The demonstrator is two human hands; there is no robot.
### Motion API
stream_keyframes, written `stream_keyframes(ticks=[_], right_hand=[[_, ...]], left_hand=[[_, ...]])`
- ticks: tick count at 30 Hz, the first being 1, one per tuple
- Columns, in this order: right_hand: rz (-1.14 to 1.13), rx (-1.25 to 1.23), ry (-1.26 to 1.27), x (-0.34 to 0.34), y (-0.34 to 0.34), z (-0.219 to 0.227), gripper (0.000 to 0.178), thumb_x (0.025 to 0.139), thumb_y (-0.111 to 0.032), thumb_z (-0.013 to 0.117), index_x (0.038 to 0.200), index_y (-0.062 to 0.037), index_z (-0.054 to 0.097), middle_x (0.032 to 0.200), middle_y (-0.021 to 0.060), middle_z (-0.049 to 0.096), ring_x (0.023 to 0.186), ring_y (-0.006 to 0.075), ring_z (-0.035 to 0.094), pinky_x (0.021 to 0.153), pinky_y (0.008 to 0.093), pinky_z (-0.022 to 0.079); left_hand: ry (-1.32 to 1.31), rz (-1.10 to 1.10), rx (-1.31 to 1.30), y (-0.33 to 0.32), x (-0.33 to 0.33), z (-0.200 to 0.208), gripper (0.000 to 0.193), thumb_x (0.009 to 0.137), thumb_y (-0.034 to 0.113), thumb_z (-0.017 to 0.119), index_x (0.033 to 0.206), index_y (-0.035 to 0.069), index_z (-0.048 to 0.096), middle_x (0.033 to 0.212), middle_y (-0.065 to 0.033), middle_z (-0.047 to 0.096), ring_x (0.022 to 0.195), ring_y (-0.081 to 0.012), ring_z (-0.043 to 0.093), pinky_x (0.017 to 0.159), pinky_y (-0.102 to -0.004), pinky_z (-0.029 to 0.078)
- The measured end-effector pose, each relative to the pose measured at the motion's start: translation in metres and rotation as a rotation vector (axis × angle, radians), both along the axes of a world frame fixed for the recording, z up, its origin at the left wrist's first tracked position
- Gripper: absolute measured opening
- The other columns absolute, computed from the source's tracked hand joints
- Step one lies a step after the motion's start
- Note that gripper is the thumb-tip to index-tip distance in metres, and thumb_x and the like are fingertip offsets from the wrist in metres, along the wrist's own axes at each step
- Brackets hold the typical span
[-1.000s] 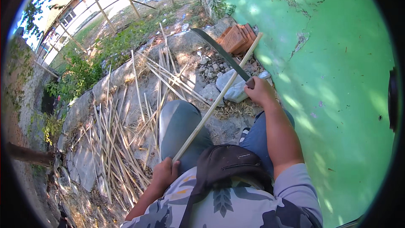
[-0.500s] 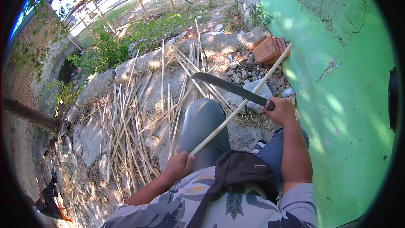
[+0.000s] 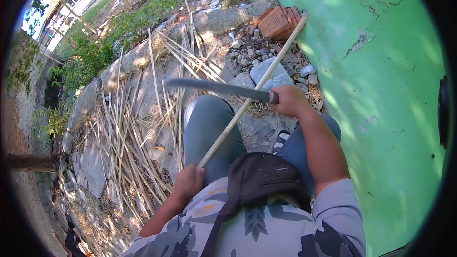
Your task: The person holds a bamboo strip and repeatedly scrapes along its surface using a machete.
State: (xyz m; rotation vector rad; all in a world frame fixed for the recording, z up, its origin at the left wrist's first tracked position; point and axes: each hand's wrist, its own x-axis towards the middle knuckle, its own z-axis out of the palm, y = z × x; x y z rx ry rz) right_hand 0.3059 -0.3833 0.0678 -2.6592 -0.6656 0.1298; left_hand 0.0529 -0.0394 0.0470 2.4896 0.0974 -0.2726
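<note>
My left hand (image 3: 187, 181) is closed around the near end of a long pale bamboo strip (image 3: 228, 127). The strip slants up and away to the right across my bent knee, its far end near the green wall. In my right hand (image 3: 287, 100) is the dark handle of a machete (image 3: 216, 87), its long grey blade pointing left. The blade crosses the strip at about its middle; whether they touch I cannot tell. Many loose strips (image 3: 124, 147) lie in a heap on the ground to the left of my knee.
A green wall (image 3: 376, 114) rises close on my right. Ahead are stacked orange roof tiles (image 3: 281, 23), gravel, and a pale stone block (image 3: 272, 74). A low stone ledge (image 3: 131, 62) runs along the far side. A log (image 3: 33, 163) juts in at the left.
My right hand has drawn the machete nearer and its blade now lies more level. The view has turned, shifting the scene left and up. My left hand keeps its hold on the strip.
</note>
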Motion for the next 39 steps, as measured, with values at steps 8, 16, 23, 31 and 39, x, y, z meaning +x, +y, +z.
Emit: stream_keyframes(ticks=[8, 16, 23, 31, 39], right_hand=[[-0.053, 0.121, 0.134, -0.008, -0.003, -0.007, 0.022, 0.077, -0.028, 0.072, 0.089, -0.0099, 0.07, 0.082, 0.0171, 0.07, 0.081, 0.0377, 0.068, 0.073, 0.0466, 0.053], [-0.183, 0.158, 0.276, 0.007, -0.014, -0.015, 0.021, 0.078, -0.026, 0.071, 0.089, -0.0086, 0.071, 0.081, 0.0152, 0.07, 0.079, 0.034, 0.069, 0.072, 0.0435, 0.053], [0.097, 0.15, 0.216, -0.01, 0.002, -0.014, 0.021, 0.075, -0.025, 0.073, 0.087, -0.008, 0.069, 0.081, 0.0164, 0.07, 0.08, 0.0364, 0.068, 0.072, 0.0457, 0.053], [-0.166, 0.185, 0.32, 0.01, -0.014, -0.027, 0.023, 0.074, -0.025, 0.072, 0.09, -0.0085, 0.07, 0.083, 0.0173, 0.07, 0.082, 0.0372, 0.068, 0.074, 0.0462, 0.054], [0.134, 0.027, 0.146, -0.01, 0.007, -0.012, 0.023, 0.075, -0.025, 0.072, 0.09, -0.0072, 0.07, 0.084, 0.0161, 0.071, 0.08, 0.0356, 0.068, 0.074, 0.0431, 0.053]], left_hand=[[-0.047, -0.007, 0.031, 0.0, 0.001, -0.002, 0.033, 0.097, 0.029, 0.058, 0.083, 0.0, 0.05, 0.066, -0.0284, 0.058, 0.065, -0.0506, 0.06, 0.059, -0.056, 0.046], [-0.059, 0.016, 0.058, -0.006, 0.001, 0.004, 0.032, 0.096, 0.028, 0.058, 0.083, 0.0, 0.05, 0.067, -0.0269, 0.059, 0.066, -0.0489, 0.061, 0.06, -0.054, 0.047], [-0.013, -0.004, 0.051, 0.002, -0.001, -0.004, 0.032, 0.097, 0.028, 0.057, 0.082, 0.0, 0.049, 0.067, -0.0275, 0.059, 0.067, -0.0495, 0.06, 0.06, -0.0537, 0.046], [-0.015, -0.011, 0.013, -0.001, 0.008, 0.005, 0.033, 0.098, 0.027, 0.057, 0.08, 0.0, 0.049, 0.065, -0.0269, 0.056, 0.065, -0.0495, 0.058, 0.058, -0.0533, 0.044], [0.03, 0.001, -0.119, 0.015, 0.005, -0.002, 0.034, 0.099, 0.027, 0.055, 0.078, 0.001, 0.049, 0.063, -0.0253, 0.053, 0.06, -0.0482, 0.055, 0.055, -0.0505, 0.042]])
